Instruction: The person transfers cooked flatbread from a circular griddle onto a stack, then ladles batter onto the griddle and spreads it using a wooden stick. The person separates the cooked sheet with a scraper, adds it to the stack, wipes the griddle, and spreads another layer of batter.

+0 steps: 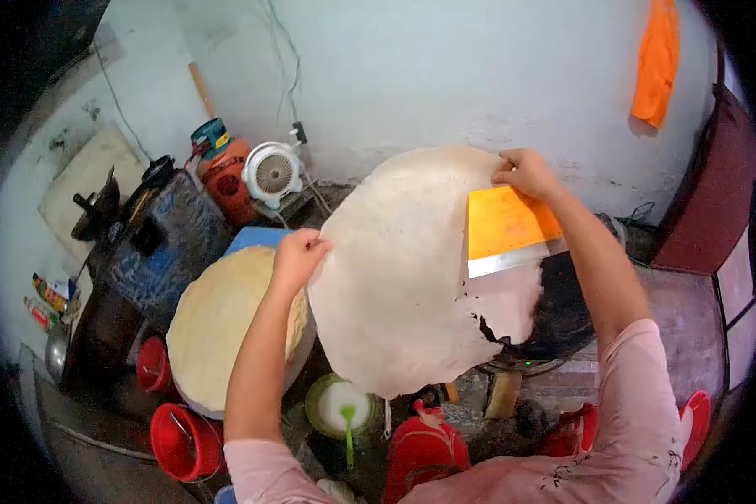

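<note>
A large, thin round flatbread (395,269) hangs spread out between my two hands, with a ragged tear near its lower right edge. My left hand (301,256) pinches its left edge. At its upper right edge, my right hand (525,174) grips the sheet with fingers closed. An orange scraper (508,220) with a metal edge hangs just below the right hand and seems tucked in that same grip; its exact hold is hidden. Part of a dark round griddle (567,307) shows behind the flatbread on the right. To the left lies a stack of pale round flatbreads (218,328).
A green bowl of white liquid (338,406) with a green ladle (349,433) stands below. Red buckets (181,441) sit at lower left. A gas cylinder (227,181) and a blower (273,172) stand against the back wall. A red-brown cabinet (706,193) is at right.
</note>
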`<act>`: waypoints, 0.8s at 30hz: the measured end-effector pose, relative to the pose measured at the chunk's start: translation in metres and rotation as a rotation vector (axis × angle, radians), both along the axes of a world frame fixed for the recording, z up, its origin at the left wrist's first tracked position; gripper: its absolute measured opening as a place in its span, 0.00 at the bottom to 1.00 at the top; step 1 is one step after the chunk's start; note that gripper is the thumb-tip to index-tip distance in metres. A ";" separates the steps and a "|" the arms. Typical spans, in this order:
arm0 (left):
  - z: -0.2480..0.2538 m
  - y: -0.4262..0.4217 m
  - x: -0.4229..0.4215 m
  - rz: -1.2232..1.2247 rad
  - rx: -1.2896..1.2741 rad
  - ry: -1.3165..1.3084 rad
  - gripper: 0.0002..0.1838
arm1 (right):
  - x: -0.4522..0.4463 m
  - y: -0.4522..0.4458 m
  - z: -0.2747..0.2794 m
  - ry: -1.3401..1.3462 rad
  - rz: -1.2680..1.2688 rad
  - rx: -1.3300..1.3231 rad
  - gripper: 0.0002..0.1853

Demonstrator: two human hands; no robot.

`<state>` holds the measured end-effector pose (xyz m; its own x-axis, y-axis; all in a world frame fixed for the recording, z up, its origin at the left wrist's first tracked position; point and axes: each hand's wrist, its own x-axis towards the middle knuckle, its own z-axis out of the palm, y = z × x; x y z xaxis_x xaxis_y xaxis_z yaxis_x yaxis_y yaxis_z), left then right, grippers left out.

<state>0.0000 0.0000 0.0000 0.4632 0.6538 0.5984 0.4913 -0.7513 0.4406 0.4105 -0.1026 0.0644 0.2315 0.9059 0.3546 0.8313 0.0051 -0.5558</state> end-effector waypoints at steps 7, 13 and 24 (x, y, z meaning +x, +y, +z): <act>-0.007 0.106 -0.029 0.321 -0.450 -0.192 0.08 | -0.079 0.068 0.066 -0.373 -0.018 0.191 0.06; 0.122 0.047 -0.116 0.303 0.173 -0.667 0.09 | -0.179 0.034 0.149 -0.422 0.002 0.860 0.09; -0.115 -0.170 -0.319 0.670 0.239 -0.283 0.17 | -0.327 0.002 -0.138 -0.062 0.710 0.216 0.21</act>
